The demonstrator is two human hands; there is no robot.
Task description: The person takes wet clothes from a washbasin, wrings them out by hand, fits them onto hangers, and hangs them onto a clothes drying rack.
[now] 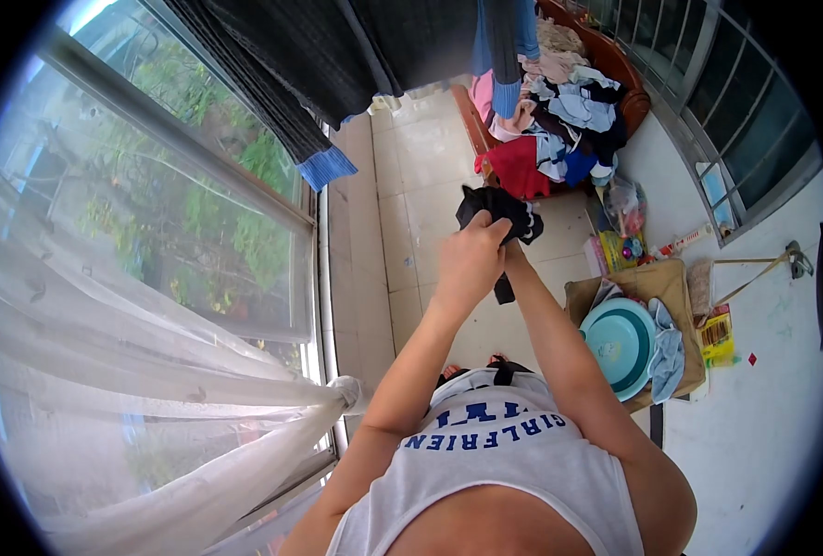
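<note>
Out in front of my chest, both hands are on a bunched piece of black cloth (495, 202), most likely a garment, with a whitish edge on its right side. My left hand (474, 252) is closed on it, knuckles up. Just right of it, my right hand (513, 250) reaches under the bundle, its fingers mostly hidden by the cloth and my left hand. A dark strip of it hangs below my wrists. The exact kind of garment cannot be made out.
Dark clothes (374, 46) hang overhead. A heaped pile of clothes (569, 120) covers a brown wooden seat (638, 88). To my right, a teal basin (647, 357) rests on a cardboard box (684, 343) beside bags. A window with a tied white curtain (245, 408) is at left.
</note>
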